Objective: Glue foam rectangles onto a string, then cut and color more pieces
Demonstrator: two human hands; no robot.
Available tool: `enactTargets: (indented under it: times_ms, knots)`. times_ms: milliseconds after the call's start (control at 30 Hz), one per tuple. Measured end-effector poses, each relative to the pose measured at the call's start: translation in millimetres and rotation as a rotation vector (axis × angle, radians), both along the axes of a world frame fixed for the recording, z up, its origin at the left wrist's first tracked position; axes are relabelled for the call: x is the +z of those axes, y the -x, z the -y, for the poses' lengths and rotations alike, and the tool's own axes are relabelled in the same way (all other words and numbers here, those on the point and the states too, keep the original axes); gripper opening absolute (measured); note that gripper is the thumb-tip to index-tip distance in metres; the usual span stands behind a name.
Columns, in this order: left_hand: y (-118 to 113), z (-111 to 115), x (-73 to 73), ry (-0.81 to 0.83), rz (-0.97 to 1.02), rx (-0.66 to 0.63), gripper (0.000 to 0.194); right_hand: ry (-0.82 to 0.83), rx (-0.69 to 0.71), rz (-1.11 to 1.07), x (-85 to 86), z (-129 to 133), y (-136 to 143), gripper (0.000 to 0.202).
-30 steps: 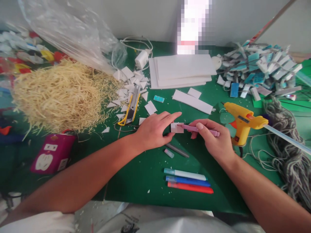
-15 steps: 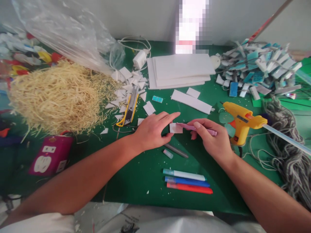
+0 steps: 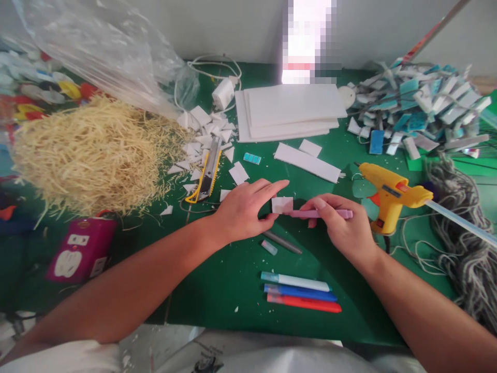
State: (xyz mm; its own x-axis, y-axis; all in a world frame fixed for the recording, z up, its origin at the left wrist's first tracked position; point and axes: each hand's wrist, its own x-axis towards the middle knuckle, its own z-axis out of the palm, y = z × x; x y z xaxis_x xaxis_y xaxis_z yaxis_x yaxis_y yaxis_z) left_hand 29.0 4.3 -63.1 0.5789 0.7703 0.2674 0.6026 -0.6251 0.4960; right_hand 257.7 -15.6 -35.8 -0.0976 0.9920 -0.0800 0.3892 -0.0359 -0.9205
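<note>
My left hand [image 3: 246, 210] steadies a small white rectangle of foam board [image 3: 282, 203] at its left end, thumb below and index finger stretched out above it. Faint pink shows on the piece. A pink marker [image 3: 322, 213] is held in my right hand [image 3: 344, 220] like a pen, its tip at the lower right part of the piece. Just below lie a dark grey pen [image 3: 285, 242] and a small clear pink-ended cap [image 3: 269, 247]. Nearer my body, a light blue-white marker [image 3: 295, 281], a blue marker [image 3: 301, 292] and a red marker [image 3: 305, 303] lie side by side.
A yellow utility knife [image 3: 208, 173] lies by white scraps [image 3: 205, 129] and straw [image 3: 89, 155]. Behind are stacked white boards [image 3: 291, 111] and a white strip [image 3: 306, 162]. At right are a yellow glue gun [image 3: 390, 194], grey yarn [image 3: 458, 233] and heaped blue-white pieces [image 3: 419, 109].
The pink marker's tip has moved down from the upper right to the lower right part of the white piece, and my right hand shifted slightly down and right. My left hand stays put.
</note>
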Motion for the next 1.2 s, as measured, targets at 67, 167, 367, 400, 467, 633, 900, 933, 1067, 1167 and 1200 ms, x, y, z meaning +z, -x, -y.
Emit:
enactTargets:
  times_ms: [67,167,367,400,467,633,900,933,1067,1167,1200]
  knots:
    - [0,0,0.3,0.012,-0.010,0.004,0.056,0.003,0.006,0.014,0.3,0,0,0.053]
    - [1,0,0.0,0.001,-0.004,0.002,0.056,-0.019,-0.004,-0.006,0.7,-1,0,0.056]
    - [0,1,-0.3,-0.027,-0.016,0.011,0.053,-0.061,-0.015,-0.100,-1.1,4,-2,0.058]
    - [-1,2,-0.2,-0.026,-0.022,0.027,0.052,-0.077,-0.015,-0.117,-2.3,5,-2,0.055]
    - [-3,4,0.1,-0.018,-0.036,0.070,0.052,-0.097,0.014,-0.095,-5.0,8,-3,0.047]
    - [-7,7,0.8,0.011,-0.083,0.152,0.055,-0.152,0.104,0.096,-10.5,8,-2,0.025]
    - [-4,7,-0.5,-0.024,-0.045,0.097,0.058,-0.176,0.145,0.171,-12.1,5,-2,0.030]
    - [-3,7,-1.4,-0.027,-0.019,0.085,0.057,-0.178,0.142,0.175,-11.9,5,-3,0.030]
    - [-2,10,-3.5,-0.029,0.093,-0.003,0.050,-0.183,0.143,0.180,-10.5,4,-3,0.033]
    - [-3,12,-1.7,-0.061,0.113,-0.099,0.047,-0.189,0.150,0.180,-9.9,4,-2,0.035]
    - [-3,12,-0.8,-0.082,0.099,-0.106,0.047,-0.188,0.150,0.177,-9.8,4,-2,0.035]
